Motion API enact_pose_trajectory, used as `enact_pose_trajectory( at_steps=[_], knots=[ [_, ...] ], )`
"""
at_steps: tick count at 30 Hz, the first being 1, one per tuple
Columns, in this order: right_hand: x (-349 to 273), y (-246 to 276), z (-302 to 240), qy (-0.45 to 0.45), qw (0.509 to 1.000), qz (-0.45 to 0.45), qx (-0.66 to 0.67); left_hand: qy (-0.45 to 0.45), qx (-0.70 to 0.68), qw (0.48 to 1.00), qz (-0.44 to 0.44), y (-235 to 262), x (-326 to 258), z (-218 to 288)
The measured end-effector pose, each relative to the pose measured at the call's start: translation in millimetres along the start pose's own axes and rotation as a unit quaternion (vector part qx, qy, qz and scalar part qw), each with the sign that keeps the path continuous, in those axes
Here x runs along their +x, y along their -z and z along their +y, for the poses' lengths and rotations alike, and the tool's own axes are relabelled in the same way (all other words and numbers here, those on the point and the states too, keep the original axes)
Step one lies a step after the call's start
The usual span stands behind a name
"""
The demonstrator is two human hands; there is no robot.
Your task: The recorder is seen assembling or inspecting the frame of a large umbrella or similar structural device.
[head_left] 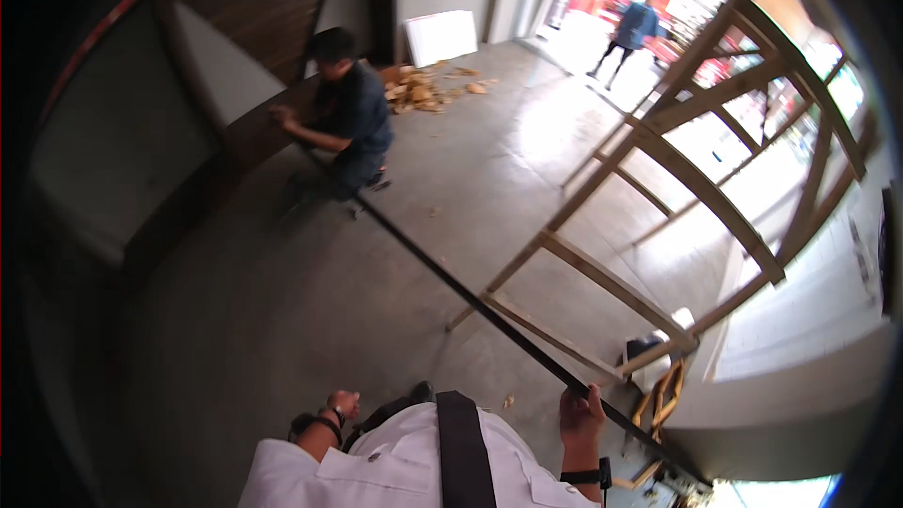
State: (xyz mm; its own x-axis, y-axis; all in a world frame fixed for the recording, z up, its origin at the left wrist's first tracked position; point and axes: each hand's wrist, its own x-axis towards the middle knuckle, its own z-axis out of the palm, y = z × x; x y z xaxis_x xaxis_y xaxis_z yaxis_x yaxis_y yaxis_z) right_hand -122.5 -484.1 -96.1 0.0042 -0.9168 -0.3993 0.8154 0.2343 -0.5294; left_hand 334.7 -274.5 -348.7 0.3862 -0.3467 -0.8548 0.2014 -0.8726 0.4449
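Observation:
A long, narrow dark strip point(451, 279) runs diagonally over the floor, from a crouching co-worker point(357, 122) at far left to the lower right. My right hand point(583, 414) is closed around its near part, thumb on top. Its far end reaches the co-worker, whose hands are by a dark curved panel point(249, 136); whether they grip the strip is too blurred to tell. Low in front of my body, my left hand point(345, 404) is loosely curled, apart from the strip, with nothing visible in it.
A wooden ladder-like frame point(616, 287) stands on the right, close to the strip. Brown scraps point(423, 92) lie behind the co-worker, near a white board point(442, 38) against the wall. Another person point(635, 26) stands by the bright opening. A yellow folded item point(661, 393) is beyond my right hand.

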Motion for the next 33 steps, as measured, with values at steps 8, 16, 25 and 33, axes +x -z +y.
enact_pose_trajectory(
  at_steps=[8,16,25,33],
  knots=[
    [11,-31,-14,-0.042,0.996,-0.065,-0.044,0.032,-0.073,0.994,0.075,-10,-55,-35],
    [42,-18,-30,-0.061,0.998,-0.011,0.028,0.073,0.001,0.984,0.166,-26,-135,-109],
    [40,-37,-17,-0.047,0.998,0.008,-0.042,0.169,-0.06,0.965,0.192,-32,-150,-231],
    [2,-48,-5,-0.071,0.997,-0.004,0.025,0.043,0.018,0.984,0.172,-13,-137,-266]
  ],
)
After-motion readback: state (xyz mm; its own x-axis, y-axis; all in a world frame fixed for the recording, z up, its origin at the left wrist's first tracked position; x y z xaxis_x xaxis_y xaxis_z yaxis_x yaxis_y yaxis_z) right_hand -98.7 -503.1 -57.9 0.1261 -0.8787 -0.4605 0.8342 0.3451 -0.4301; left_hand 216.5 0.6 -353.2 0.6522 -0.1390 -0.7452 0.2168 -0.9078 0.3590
